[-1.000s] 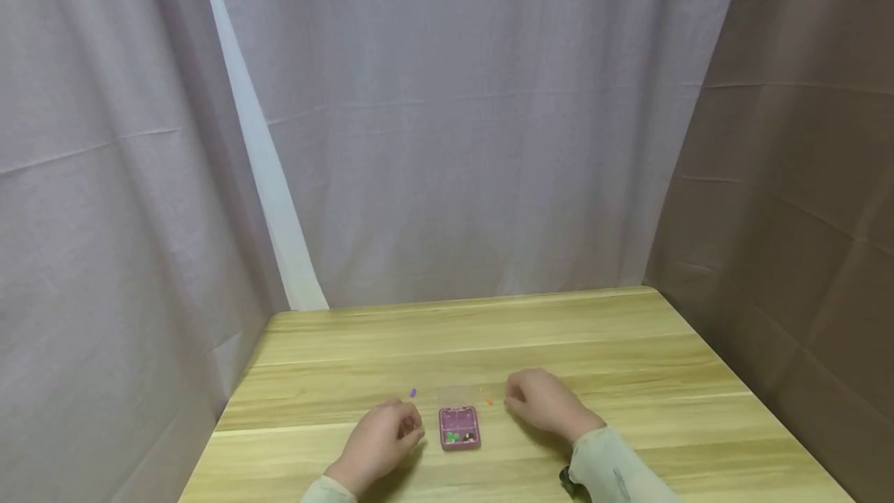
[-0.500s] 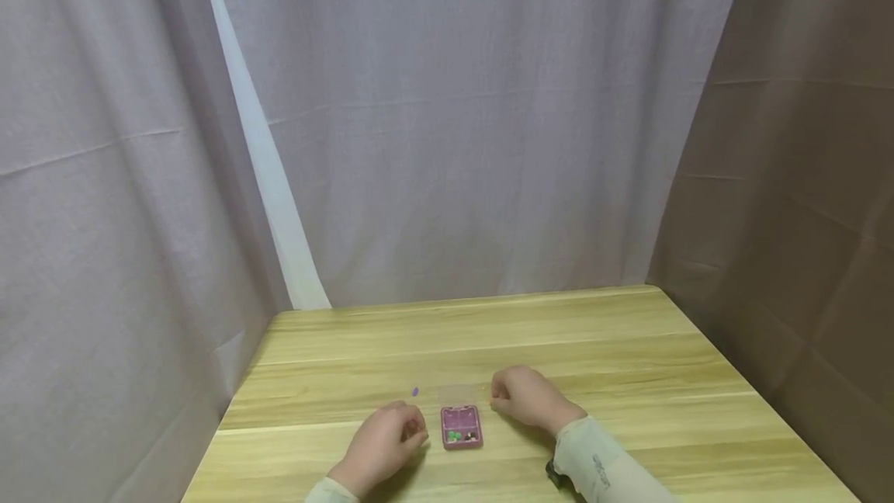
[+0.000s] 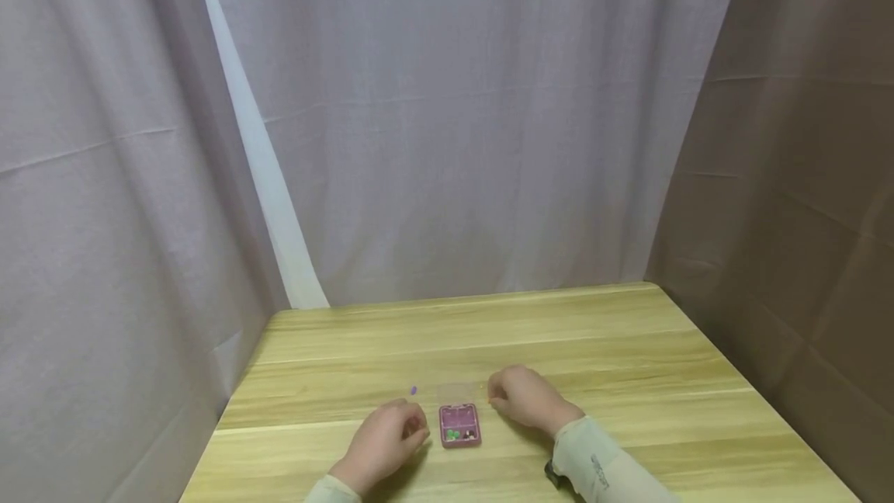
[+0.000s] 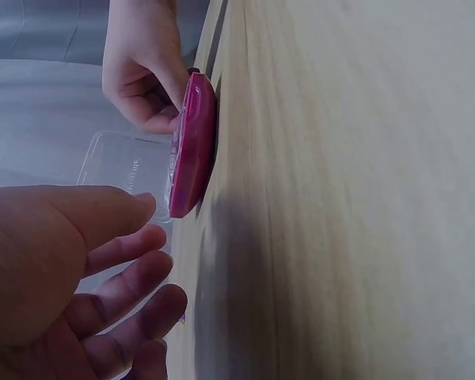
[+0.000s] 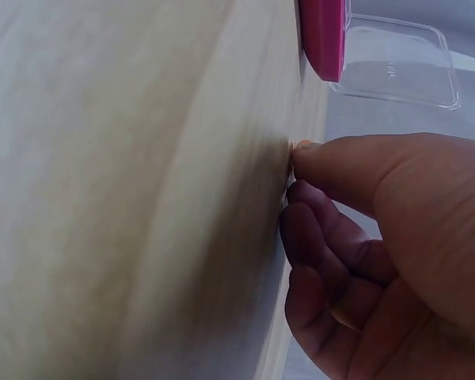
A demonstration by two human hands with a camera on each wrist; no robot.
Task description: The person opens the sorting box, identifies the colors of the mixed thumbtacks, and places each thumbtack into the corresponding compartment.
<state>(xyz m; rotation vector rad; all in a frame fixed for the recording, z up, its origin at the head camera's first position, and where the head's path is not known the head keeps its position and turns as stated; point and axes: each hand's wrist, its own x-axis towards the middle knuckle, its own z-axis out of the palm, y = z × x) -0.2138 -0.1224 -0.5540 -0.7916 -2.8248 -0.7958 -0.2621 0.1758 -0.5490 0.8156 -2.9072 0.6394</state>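
Note:
A magenta pill case (image 3: 459, 445) lies on the table between the hands, its clear lid (image 3: 455, 392) swung back. Green pills (image 3: 452, 435) sit in its front-left compartment, dark and pale ones (image 3: 469, 435) in the front-right. To the right, my right hand (image 3: 527, 398) is lowered to the tabletop with curled fingers. Its thumb tip is right at a small orange pill (image 5: 304, 145); I cannot tell whether it is pinched. My left hand (image 3: 382, 441) rests left of the case, fingers loosely bent and holding nothing, thumb (image 4: 134, 207) apart from the fingertips.
A purple pill (image 3: 414, 390) lies on the table beyond the left hand. A tiny yellow piece (image 3: 481, 386) is beside the lid, near the right fingertips. Grey curtains (image 3: 447, 177) enclose the wooden table (image 3: 335, 348) at the back and sides.
My right hand has moved left from beside the orange pill to right at it, then nearly stopped. The left hand has barely moved.

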